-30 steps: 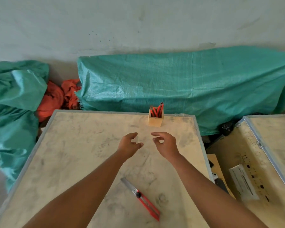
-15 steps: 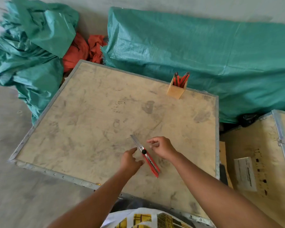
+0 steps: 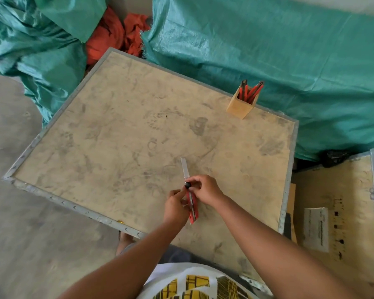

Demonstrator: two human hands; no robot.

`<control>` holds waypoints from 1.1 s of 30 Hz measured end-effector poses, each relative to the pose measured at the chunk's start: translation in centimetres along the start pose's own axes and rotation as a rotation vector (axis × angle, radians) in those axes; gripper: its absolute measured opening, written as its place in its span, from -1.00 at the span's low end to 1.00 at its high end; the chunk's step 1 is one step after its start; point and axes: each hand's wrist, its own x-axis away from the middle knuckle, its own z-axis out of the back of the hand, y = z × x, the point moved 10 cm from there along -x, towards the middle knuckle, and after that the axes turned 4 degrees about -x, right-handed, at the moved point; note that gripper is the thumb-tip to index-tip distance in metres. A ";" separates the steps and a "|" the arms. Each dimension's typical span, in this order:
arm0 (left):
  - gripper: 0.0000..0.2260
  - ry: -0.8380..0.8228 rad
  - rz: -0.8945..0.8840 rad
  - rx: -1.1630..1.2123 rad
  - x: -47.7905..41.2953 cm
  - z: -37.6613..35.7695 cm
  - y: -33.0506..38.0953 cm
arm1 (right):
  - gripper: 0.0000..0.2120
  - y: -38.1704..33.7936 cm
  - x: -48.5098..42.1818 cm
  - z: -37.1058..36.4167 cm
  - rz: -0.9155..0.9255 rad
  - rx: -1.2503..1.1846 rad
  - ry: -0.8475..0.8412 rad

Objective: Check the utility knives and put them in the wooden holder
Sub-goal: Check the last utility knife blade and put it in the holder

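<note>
A red utility knife [image 3: 192, 209] with its silver blade [image 3: 184, 168] pushed out sits over the near part of the wooden crate top [image 3: 117, 137]. My left hand [image 3: 175, 209] grips the red handle from the left. My right hand [image 3: 205, 189] pinches it near the black slider knob [image 3: 187, 185]. The wooden holder [image 3: 240, 107] stands at the crate's far right edge with several red knives [image 3: 249, 92] upright in it, well away from both hands.
Green tarpaulin [image 3: 289, 61] covers bulky things behind and left of the crate, with orange cloth [image 3: 117, 33] between. A second crate [image 3: 337, 201] with a white label stands to the right. Concrete floor [image 3: 20, 234] lies on the left.
Both hands came back from near the holder to the knife lying on the crate and took hold of it; the knife now points straighter away from me. The view tilted downward.
</note>
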 end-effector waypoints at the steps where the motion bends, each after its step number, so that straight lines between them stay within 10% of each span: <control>1: -0.52 -0.008 -0.006 -0.006 -0.1 0.1 0.1 | -0.69 0.2 0.0 0.1 -0.005 -0.020 0.002; 17: -0.47 -0.329 -0.103 0.184 -0.5 6.3 7.2 | -0.71 -5.4 1.6 7.0 0.068 -0.577 0.197; 33: -0.63 -0.389 -0.206 0.311 -0.2 14.8 10.0 | -0.76 -14.0 5.0 5.4 0.219 -0.183 0.199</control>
